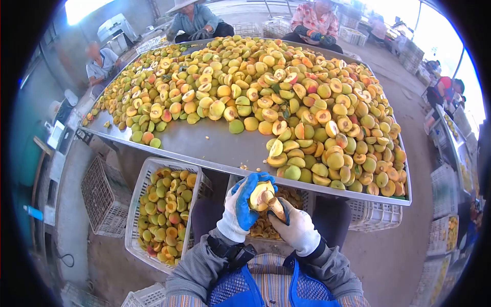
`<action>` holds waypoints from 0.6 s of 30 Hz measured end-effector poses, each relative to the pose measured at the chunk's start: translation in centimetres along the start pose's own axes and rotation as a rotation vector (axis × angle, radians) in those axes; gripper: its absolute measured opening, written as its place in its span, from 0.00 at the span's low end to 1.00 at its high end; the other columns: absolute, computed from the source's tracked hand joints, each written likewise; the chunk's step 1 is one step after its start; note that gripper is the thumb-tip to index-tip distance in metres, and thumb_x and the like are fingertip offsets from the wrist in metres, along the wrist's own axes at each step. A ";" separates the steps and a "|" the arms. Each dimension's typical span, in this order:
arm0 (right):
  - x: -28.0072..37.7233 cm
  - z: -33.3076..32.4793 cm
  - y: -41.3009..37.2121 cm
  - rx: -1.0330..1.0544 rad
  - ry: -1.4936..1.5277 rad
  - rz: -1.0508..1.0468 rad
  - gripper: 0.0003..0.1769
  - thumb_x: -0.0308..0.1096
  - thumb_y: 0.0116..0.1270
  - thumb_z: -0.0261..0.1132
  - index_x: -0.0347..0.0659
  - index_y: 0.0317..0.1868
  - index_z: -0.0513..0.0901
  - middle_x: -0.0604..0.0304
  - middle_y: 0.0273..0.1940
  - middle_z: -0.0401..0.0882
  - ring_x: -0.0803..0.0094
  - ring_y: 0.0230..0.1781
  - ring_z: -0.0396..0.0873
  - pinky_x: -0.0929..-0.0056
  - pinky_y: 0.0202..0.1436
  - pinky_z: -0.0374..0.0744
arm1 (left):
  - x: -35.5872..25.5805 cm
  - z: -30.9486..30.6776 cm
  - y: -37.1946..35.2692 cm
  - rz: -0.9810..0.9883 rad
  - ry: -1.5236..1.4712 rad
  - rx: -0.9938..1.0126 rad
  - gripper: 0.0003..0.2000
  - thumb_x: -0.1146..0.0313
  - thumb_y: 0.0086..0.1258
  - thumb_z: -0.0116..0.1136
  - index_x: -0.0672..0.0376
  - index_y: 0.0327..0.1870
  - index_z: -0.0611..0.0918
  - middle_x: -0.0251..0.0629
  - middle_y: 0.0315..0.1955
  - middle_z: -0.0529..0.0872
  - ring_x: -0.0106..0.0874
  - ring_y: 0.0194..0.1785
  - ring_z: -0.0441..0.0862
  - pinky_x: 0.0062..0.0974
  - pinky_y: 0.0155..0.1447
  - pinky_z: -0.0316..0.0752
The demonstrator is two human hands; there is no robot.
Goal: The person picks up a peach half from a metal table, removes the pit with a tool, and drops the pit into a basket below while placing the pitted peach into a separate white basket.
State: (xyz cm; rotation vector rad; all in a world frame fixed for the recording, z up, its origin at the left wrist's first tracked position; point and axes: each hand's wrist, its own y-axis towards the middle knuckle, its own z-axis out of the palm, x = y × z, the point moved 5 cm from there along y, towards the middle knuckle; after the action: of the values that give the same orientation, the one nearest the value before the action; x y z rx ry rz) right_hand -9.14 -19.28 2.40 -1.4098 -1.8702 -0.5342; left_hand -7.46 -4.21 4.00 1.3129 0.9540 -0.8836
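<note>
My left hand (242, 204), in a blue and white glove, is closed around a halved yellow fruit (262, 196) with its cut side showing. In my right hand (297, 227), gloved in white and dark grey, is a tool with a wooden handle (277, 210); its end touches the fruit and its tip is hidden. Both hands are close together over a crate of small brownish-yellow pieces (265, 228) between my knees. Just beyond them is the front edge of a metal table (215, 138) heaped with halved fruit (307, 102).
A white crate (131, 225) of fruit halves stands to the left of my legs, beside an empty crate (105, 197). Another crate (376, 215) is under the table's right side. People (197, 20) sit around the table's far side, with others at the right.
</note>
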 end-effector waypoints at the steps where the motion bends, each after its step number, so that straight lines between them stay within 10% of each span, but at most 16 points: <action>1: 0.0 0.2 -0.2 -0.002 -0.002 0.002 0.29 0.45 0.65 0.63 0.38 0.62 0.73 0.41 0.35 0.83 0.47 0.39 0.83 0.55 0.43 0.80 | -0.1 0.2 -0.2 0.000 -0.003 0.002 0.13 0.69 0.70 0.60 0.66 0.51 0.77 0.44 0.43 0.86 0.34 0.46 0.86 0.29 0.53 0.81; 10: -1.8 3.0 -0.7 0.034 0.034 0.028 0.26 0.42 0.64 0.64 0.41 0.60 0.75 0.42 0.36 0.83 0.47 0.39 0.83 0.55 0.44 0.80 | -1.0 0.8 -1.8 0.037 0.138 -0.004 0.16 0.61 0.78 0.50 0.68 0.51 0.77 0.44 0.40 0.86 0.33 0.45 0.86 0.29 0.49 0.82; 12: -2.7 4.5 -0.6 0.040 0.183 0.007 0.23 0.41 0.65 0.63 0.42 0.58 0.76 0.42 0.35 0.83 0.47 0.39 0.83 0.54 0.43 0.80 | 2.4 0.9 -2.8 -0.400 -0.488 -0.169 0.19 0.57 0.80 0.44 0.68 0.48 0.79 0.44 0.39 0.86 0.32 0.43 0.86 0.28 0.48 0.82; 15: -2.9 3.9 -0.4 0.069 0.096 -0.024 0.20 0.39 0.65 0.63 0.42 0.56 0.78 0.43 0.33 0.83 0.46 0.37 0.82 0.54 0.41 0.80 | 1.9 0.8 -3.2 -0.271 -0.160 -0.138 0.23 0.53 0.80 0.43 0.68 0.45 0.81 0.45 0.38 0.86 0.33 0.40 0.86 0.29 0.48 0.82; 18: -3.0 4.7 -1.3 0.200 0.242 0.112 0.17 0.38 0.65 0.63 0.39 0.52 0.79 0.43 0.31 0.83 0.48 0.35 0.84 0.57 0.37 0.80 | 2.7 1.2 -3.7 -0.509 -0.433 -0.218 0.23 0.53 0.78 0.47 0.69 0.41 0.83 0.46 0.37 0.86 0.34 0.39 0.86 0.30 0.48 0.82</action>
State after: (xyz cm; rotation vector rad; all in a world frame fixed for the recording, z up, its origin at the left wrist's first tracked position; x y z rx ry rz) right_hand -11.35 -18.39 -2.78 -1.2508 -1.5955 -0.4286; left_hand -9.85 -5.60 0.16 0.6542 1.0144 -1.3458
